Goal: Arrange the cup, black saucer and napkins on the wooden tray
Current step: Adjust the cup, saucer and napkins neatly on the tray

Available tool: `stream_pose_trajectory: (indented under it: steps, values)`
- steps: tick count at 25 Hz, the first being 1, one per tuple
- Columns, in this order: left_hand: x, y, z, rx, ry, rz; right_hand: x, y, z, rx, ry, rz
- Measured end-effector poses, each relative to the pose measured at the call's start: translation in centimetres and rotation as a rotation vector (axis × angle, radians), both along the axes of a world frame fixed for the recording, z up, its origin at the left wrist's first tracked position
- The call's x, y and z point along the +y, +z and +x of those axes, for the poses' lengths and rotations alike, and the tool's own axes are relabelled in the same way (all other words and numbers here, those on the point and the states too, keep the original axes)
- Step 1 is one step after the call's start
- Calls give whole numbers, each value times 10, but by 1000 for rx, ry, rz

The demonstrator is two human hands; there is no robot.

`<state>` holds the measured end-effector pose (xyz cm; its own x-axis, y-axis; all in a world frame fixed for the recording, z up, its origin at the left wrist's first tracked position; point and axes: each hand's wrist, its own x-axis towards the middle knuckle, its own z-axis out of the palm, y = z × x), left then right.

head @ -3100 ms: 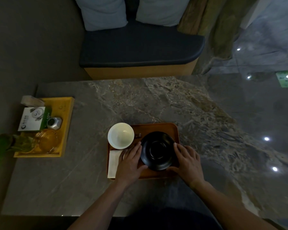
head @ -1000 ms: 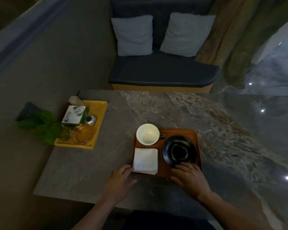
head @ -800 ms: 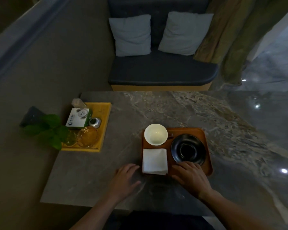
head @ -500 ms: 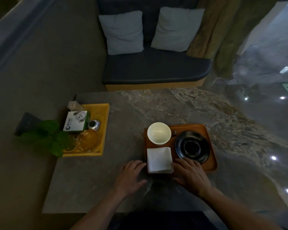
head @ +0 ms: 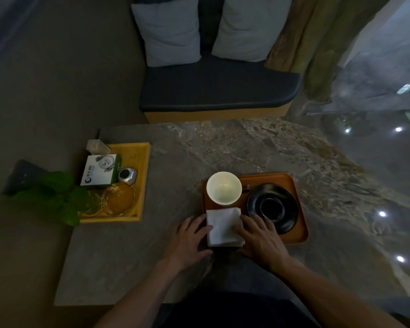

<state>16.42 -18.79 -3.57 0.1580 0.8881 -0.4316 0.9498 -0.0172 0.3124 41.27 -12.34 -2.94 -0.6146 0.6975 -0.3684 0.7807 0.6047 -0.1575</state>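
Hands | left hand (head: 190, 240), right hand (head: 262, 236) now flank napkins (head: 223, 227)

left hand (head: 190, 240): bare, no glove, no ring seen
right hand (head: 262, 237): bare, no glove
forearms: both uncovered, no sleeves visible
lap: dark clothing, detail unclear

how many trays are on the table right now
2. The orange-brown wooden tray lies near the person, holding the white cup, black saucer and napkins. The yellow wooden tray sits at the table's left edge. None looks hidden.
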Motion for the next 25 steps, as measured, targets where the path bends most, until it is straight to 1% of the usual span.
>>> stream_pose_trajectory:
  steps: [4, 11, 17, 21, 25]
  values:
    - [6, -5, -1, 31, -49, 54, 3, -7, -3, 10, 2, -10]
    - [10, -13, -1, 31, -78, 82, 8, -10, -2, -1, 13, -1]
    - [11, -18, 0, 38, -77, 116, 12, -8, -4, -12, 21, 12]
    - [12, -20, 5, 11, -14, 121, 14, -6, -8, -17, -1, 7]
    - [13, -19, 9, -7, -11, 147, 13, -7, -8, 1, 10, 10]
